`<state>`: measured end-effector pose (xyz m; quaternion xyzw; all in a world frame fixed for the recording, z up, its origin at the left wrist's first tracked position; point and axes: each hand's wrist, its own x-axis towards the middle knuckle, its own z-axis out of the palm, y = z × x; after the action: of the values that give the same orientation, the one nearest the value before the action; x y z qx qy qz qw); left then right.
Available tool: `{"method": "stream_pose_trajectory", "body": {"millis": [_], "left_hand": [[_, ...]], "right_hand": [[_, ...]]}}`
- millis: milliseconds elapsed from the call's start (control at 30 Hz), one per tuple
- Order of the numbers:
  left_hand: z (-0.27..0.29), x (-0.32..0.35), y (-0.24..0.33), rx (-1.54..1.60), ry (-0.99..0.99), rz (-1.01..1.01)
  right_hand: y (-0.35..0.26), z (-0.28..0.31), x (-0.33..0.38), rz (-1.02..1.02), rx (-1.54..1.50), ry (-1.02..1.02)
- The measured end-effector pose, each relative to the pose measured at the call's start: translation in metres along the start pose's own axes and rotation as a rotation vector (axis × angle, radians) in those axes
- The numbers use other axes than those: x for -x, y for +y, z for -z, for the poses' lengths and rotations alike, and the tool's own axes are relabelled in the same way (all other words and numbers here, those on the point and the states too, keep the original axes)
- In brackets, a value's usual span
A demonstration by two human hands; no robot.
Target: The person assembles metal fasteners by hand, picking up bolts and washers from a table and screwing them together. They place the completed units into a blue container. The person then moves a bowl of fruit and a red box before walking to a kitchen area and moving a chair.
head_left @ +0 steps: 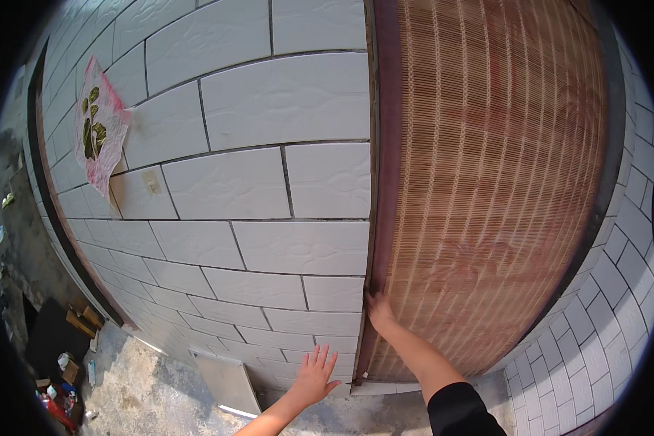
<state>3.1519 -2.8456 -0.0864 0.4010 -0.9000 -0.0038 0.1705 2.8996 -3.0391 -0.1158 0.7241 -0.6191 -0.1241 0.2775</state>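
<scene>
A bamboo slat curtain (479,182) with a faded palm-tree print hangs to the right, edged by a purple-brown cloth border (387,145). My right hand (379,312) reaches up to the lower part of this border, its fingers curled at the edge beside the wall; the fingertips are partly hidden. Lower and to the left, my left hand (316,376) is raised with its fingers spread in front of the white tiled wall (283,182). Nothing is in it, and whether it touches the tiles I cannot tell.
A pink-edged paper with green leaves (98,131) hangs on the wall by a switch plate (152,182). A pale flat panel (227,381) leans at the wall's foot. Boxes and clutter (64,385) lie at lower left on the concrete floor (127,385).
</scene>
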Motion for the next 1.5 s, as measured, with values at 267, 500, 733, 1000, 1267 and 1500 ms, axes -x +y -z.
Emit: {"method": "stream_pose_trajectory", "body": {"millis": [267, 500, 733, 1000, 1267, 1500], "left_hand": [[0.010, -0.074, -0.008, 0.289, 0.015, -0.290], [0.032, -0.106, 0.076, 0.663, 0.023, -0.918], [0.039, -0.073, 0.164, 0.849, -0.144, -1.268], [0.096, -0.076, 0.169, 0.692, -0.356, -1.484], [-0.011, -0.176, 0.142, 0.614, -0.297, -0.872], [-0.097, -0.269, 0.165, 0.622, -0.308, -0.576]], "right_hand": [[-0.027, 0.089, 0.148, 0.014, -0.128, 0.140], [-0.064, 0.176, 0.288, -0.447, -0.481, -0.059], [-0.094, 0.153, 0.275, -1.041, -0.574, 0.096], [0.021, 0.090, 0.341, -1.730, 0.117, 0.186], [0.141, 0.130, 0.449, -1.764, 0.411, 0.308], [0.270, 0.131, 0.531, -1.509, 1.276, 0.325]]}}
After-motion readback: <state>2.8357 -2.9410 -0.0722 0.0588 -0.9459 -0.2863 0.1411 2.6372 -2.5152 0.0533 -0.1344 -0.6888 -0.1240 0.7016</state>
